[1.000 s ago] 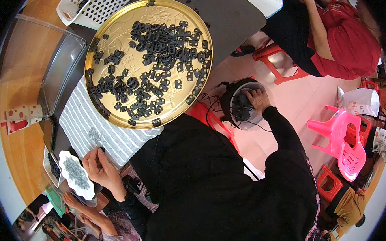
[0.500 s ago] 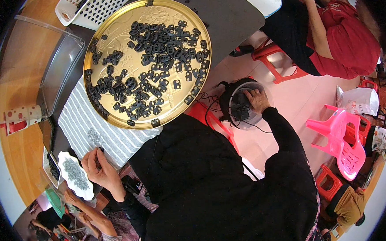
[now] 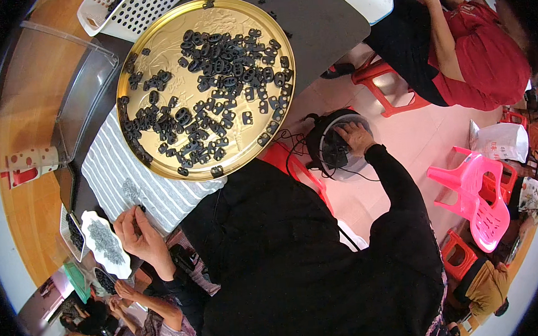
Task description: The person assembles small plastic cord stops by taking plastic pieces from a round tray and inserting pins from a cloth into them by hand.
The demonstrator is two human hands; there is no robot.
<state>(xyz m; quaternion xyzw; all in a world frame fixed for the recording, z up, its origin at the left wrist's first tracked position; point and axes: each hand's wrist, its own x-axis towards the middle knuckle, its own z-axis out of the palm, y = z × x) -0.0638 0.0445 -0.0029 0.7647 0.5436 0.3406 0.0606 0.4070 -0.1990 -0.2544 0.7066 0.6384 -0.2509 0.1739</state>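
My left hand [image 3: 139,236] is closed in a pinch beside the grey-and-white striped cloth [image 3: 112,171]. A small black piece [image 3: 142,208] shows at its fingertips; its exact shape is too small to tell. Just left of that hand lies a white scalloped dish [image 3: 117,271] with a heap of tiny grey bits. Off to the right, my right hand [image 3: 356,139] reaches over a round clear-walled container [image 3: 358,168] with its fingers apart. Dark contents lie below the fingers. A round gold tray [image 3: 235,13] holds many small black toggle-like cord locks [image 3: 219,63], partly resting on the cloth.
White perforated basket [image 3: 142,15] and clear plastic bin [image 3: 86,93] border the tray. Black cables trail around the round container. A red stool [image 3: 387,87], a pink chair [image 3: 483,198] and a person in red [image 3: 484,56] are at right. Another person [image 3: 167,316] works at lower left.
My right hand has shifted slightly left over the container. My left hand stays put. At lower left, the other person's arms have moved right, and a dark-filled bowl now shows.
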